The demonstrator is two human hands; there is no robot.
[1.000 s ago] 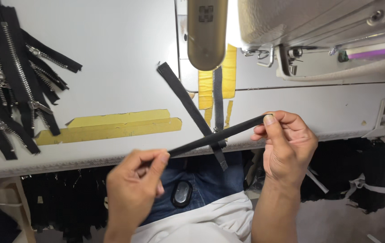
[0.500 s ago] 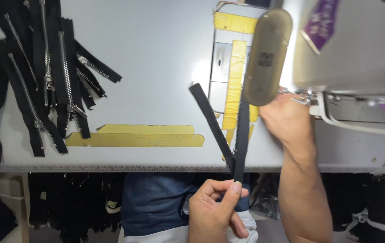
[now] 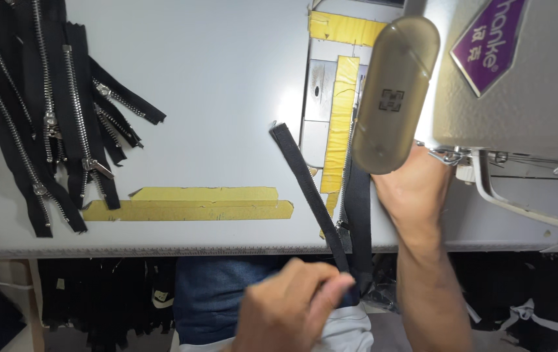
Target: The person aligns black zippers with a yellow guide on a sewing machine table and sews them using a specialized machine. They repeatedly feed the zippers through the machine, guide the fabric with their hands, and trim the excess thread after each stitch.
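Two bare hands are at work at the front edge of our pale grey sewing table [image 3: 226, 85]. Our left hand [image 3: 295, 306] sits below the table edge, over our lap, with thumb and fingers pinched shut on the near end of a long black zipper tape [image 3: 308, 189]; the tape runs up and leftward across the table top, its far end lying flat just left of the metal needle plate [image 3: 321, 98]. A second black strip [image 3: 359, 215] hangs beside it, crossing the table edge. Our right hand [image 3: 412, 192] is up on the table under the translucent brown oval cover [image 3: 393, 98] of the grey sewing machine [image 3: 520, 85]; its fingers are hidden behind that cover, so we cannot tell whether they grip anything. Strips of yellow tape [image 3: 194, 202] lie on the table near the front edge, and more yellow tape runs along the needle plate. Well apart, at far left, lies a heap of black zippers with metal teeth [image 3: 50, 124].
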